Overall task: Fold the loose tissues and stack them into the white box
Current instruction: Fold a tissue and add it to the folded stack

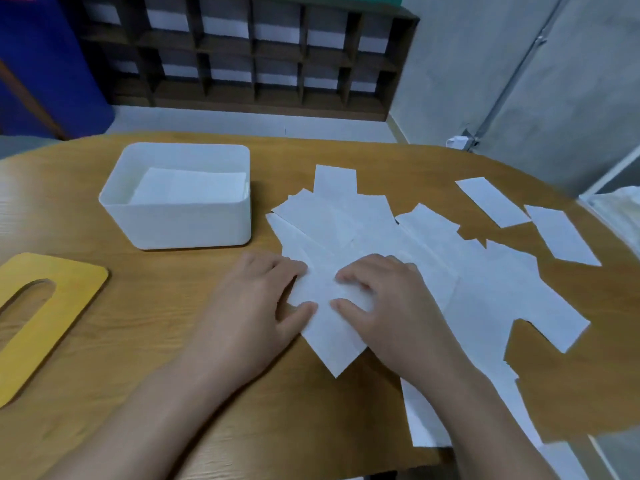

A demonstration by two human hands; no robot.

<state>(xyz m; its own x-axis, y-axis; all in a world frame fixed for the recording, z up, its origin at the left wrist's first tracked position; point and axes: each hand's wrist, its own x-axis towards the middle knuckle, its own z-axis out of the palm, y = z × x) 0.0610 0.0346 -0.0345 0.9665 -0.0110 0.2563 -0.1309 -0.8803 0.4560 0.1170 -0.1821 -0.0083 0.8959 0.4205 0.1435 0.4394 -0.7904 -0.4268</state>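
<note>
The tissue (323, 327) under both hands lies on top of other loose tissues (485, 289), so a sideways push could drag the lower sheets or make the crease crooked (thin paper slips easily). The left hand (256, 306) and the right hand (384, 306) lie palm-down on it, fingers slightly bent, pressing and not gripping. The white box (187, 220), already holding folded tissues, stands beyond the left hand.
</note>
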